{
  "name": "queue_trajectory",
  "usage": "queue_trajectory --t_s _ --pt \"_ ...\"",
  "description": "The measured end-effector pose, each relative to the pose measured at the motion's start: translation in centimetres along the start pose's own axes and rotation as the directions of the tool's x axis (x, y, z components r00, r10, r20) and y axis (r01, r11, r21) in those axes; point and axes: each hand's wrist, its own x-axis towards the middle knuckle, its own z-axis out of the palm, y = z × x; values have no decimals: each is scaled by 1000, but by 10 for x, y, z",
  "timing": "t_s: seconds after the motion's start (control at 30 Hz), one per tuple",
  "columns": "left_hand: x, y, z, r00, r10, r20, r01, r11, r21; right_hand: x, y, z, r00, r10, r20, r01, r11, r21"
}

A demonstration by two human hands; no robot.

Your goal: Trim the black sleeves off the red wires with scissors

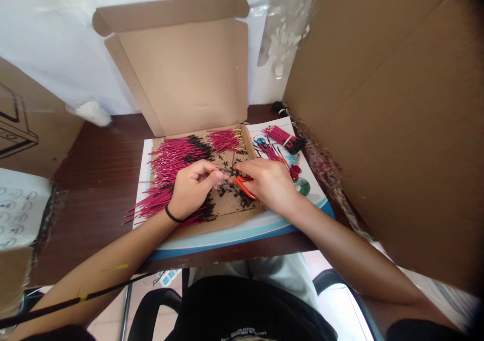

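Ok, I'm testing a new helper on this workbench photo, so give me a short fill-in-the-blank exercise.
1. The right hand grips cutters with ____ handles.
2. The left hand holds a single ____ to the cutters' tip.
3. The black band sits on the ____ wrist.
4. Black scraps lie on the ____ beneath the hands.

Missing words: orange; wire; left; cardboard.
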Motion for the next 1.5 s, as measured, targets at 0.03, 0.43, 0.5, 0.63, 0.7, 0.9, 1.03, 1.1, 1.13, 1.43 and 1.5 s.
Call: queue_trajectory --t_s 0.03,0.43,0.5,0.63,0.7,0.9,1.03,1.1,1.13,1.43,1.5 --pt "0 0 0 1000 -2 -2 2 1000 -2 0 0 1 1000 10 -3 -10 1000 0" --pt "0 -2 0 999 -30 -12 29 998 -55 4 -7 -8 998 45 -54 -40 996 78" --pt "0 -2 0 999 -29 -18 28 998 -54 4 -7 -8 998 41 -41 -38 997 61" --pt "0 -2 1 1000 -20 -7 20 999 -50 3 -7 -8 999 36 -18 -35 998 55" --pt "0 -1 1 1000 -16 1 16 999 -43 3 -7 -8 999 32 -15 -31 998 56" --pt "0 5 1 1000 -2 18 2 1000 0 3 -4 -9 1000 6 -19 -6 999 46" --pt "0 4 2 1000 -4 23 3 1000 19 2 -2 -9 1000 -11 -2 11 1000 -16" --pt "0 3 2 999 -12 30 12 1000 21 2 -2 -9 1000 -3 8 4 998 -70" --pt "0 3 2 999 -15 34 14 1000 20 2 -2 -8 1000 7 8 -7 996 -91" --pt "0 5 2 998 21 56 -22 1000 12 2 -5 -10 998 58 -34 -57 997 43" --pt "0 6 2 998 29 56 -30 999 19 2 -6 -11 998 56 -25 -54 997 54"
